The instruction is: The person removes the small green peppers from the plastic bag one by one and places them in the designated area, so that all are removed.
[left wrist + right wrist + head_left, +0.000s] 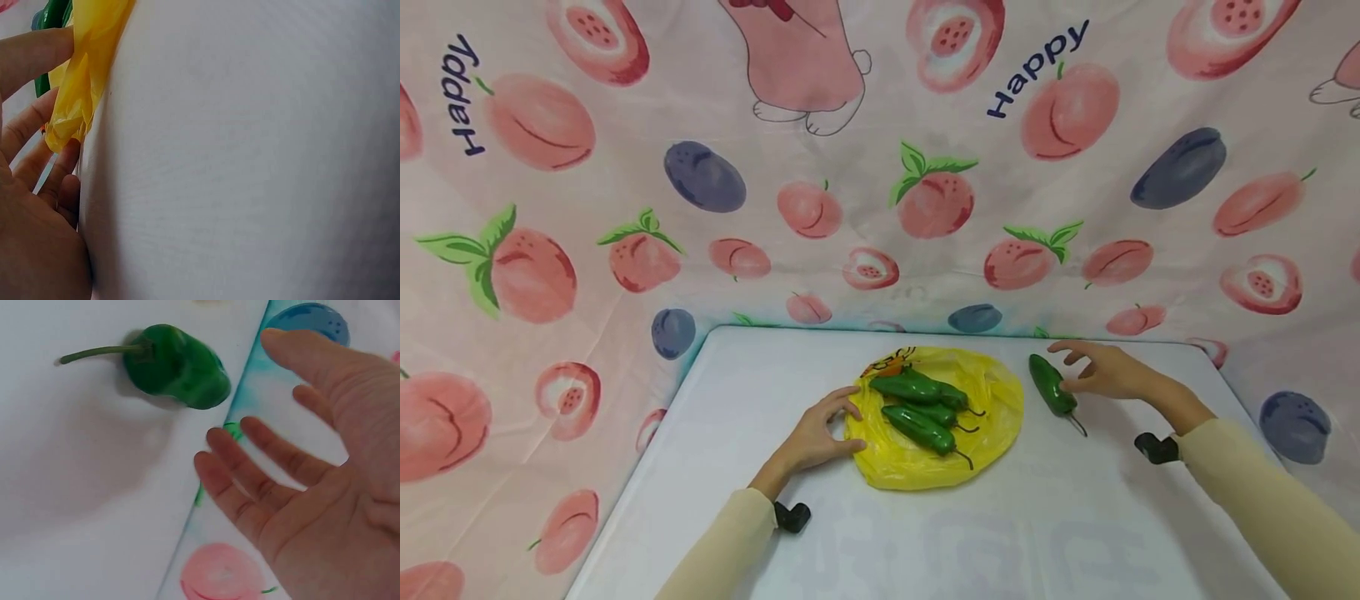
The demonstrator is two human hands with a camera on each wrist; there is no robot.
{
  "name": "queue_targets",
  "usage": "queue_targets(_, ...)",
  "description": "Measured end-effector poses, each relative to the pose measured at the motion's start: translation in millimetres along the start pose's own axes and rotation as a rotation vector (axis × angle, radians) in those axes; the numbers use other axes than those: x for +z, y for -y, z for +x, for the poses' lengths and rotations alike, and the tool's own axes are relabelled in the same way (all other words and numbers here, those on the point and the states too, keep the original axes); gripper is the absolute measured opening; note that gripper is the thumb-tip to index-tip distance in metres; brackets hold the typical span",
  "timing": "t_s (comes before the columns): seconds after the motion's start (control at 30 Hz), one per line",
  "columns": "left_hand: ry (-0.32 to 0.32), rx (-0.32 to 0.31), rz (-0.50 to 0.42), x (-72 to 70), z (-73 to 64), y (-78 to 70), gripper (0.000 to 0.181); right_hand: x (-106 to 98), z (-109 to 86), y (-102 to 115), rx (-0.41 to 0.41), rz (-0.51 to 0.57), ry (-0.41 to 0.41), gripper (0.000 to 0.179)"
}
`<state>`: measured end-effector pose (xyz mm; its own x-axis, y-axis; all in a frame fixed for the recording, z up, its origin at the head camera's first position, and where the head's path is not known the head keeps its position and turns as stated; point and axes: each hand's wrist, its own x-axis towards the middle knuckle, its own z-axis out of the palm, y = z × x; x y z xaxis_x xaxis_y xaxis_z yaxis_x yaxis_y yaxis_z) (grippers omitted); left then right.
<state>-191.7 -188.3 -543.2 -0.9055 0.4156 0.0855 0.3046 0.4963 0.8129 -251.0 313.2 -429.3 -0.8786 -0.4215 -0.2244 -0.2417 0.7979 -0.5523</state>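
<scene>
A yellow plastic bag (992,442) lies flattened on the white table, with several green peppers (917,427) on it, their stems pointing right. At the bag's left edge is my left hand (811,435), thumb and fingers spread around the rim and touching it. In the left wrist view, its fingertips meet the crinkled yellow plastic (87,75). One more green pepper (1049,385) lies apart, right of the bag. Over its right side hovers my right hand (1108,372), fingers loosely bent. From the right wrist, a gap shows between the fingers and the pepper (178,365).
The white table (760,367) ends at a back edge against a pink cloth (850,167) printed with fruit, which also drapes at both sides. Black wrist devices (1156,448) sit by both sleeves.
</scene>
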Motion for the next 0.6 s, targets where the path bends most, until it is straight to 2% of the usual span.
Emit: queue_targets(0.6, -0.001, -0.005, 0.007, 0.2, -0.1, -1.9, 0.034, -8.0, 7.1, 40.4, -0.225, -0.085, -0.108, 0.061)
